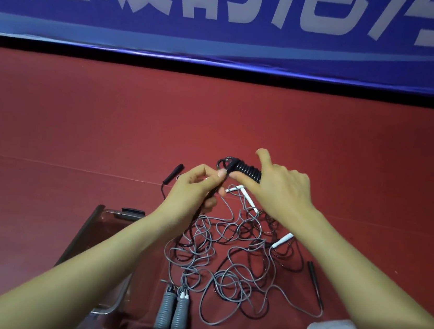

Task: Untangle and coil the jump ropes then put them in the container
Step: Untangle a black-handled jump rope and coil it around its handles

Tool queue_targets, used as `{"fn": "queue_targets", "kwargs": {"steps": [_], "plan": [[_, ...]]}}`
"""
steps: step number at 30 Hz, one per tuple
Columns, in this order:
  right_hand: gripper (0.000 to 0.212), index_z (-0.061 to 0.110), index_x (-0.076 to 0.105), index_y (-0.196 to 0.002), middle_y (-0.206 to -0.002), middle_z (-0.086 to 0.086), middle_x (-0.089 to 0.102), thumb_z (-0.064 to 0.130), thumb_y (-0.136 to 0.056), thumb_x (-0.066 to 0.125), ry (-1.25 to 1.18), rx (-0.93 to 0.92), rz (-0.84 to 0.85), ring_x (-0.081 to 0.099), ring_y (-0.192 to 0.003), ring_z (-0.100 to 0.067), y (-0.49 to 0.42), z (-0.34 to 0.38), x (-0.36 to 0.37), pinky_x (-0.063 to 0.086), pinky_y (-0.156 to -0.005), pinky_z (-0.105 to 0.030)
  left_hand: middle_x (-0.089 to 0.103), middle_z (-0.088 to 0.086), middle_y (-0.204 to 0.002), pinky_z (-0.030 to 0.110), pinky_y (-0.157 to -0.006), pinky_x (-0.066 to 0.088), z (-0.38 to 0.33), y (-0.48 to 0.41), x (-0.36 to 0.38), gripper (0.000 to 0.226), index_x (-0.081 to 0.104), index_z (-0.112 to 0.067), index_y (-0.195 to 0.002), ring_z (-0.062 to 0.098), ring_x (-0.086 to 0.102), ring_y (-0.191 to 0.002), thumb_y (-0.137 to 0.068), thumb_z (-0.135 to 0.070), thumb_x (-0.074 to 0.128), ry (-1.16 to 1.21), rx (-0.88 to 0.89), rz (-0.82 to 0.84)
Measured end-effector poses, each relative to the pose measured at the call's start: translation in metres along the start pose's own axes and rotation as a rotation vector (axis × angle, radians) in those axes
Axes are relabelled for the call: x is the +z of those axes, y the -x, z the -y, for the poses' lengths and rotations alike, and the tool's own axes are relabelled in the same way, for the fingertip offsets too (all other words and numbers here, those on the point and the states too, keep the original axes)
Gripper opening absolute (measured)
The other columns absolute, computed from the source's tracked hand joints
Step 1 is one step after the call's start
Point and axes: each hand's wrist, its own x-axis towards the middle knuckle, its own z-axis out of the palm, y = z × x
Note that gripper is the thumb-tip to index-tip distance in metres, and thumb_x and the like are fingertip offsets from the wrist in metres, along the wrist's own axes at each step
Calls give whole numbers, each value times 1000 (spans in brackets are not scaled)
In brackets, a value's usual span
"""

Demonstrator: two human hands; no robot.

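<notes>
Coil work in mid-air: the right hand (281, 191) has its grip clamped on the black coil (246, 169), whose long axis runs sideways, thumb beneath and forefinger lifted clear. The left hand (194, 186) pinches the black strand (215, 188) right at the coil's left end. Below both grips the tangle (226, 261) lies on the floor (79, 120). The container (87, 233) sits below-left, under the left forearm, so that hand looks nearer for the drop.

Tangled ropes (226, 261) crowd the container's (84, 233) right side; far floor (107, 112) open.

Red floor (79, 120); blue banner (226, 37) with white characters along far edge.
</notes>
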Motion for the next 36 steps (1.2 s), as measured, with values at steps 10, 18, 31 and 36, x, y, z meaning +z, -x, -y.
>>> {"fn": "queue_targets", "kwargs": {"steps": [10,18,31,36], "plan": [[76,24,33,-132,-70,4,57,81,-81,30,-308,95,127,61,-86,-29,0,-3,-8,34,-76,-37,60,-1,-74,18,-53,44,-1,-1,-7,8,58,-11,-86,7,48,-51,-93,-15,59,-6,-137,99],[65,29,43,-118,-64,8,54,80,-78,40,-623,158,170,55,-66,-16,-3,-7,-9,36,-65,-34,54,-6,-67,16,-57,32,-2,-6,-8,29,67,-8,-98,5,38,-56,-88,-31,52,34,-58,154],[69,17,58,-95,-48,6,57,76,-61,52,-1006,18,272,49,-44,-10,0,-3,-16,38,-48,-22,56,7,-76,25,-61,31,-5,-11,-35,2,76,-16,-78,9,46,-60,-77,-16,74,-90,-60,272],[66,9,58,-98,-53,3,60,66,-66,57,-1139,55,277,53,-45,-14,-4,-5,-18,42,-47,-26,61,-5,-67,28,-68,31,-9,-15,-44,18,74,-26,-76,15,50,-72,-77,-44,71,-279,-69,337]]}}
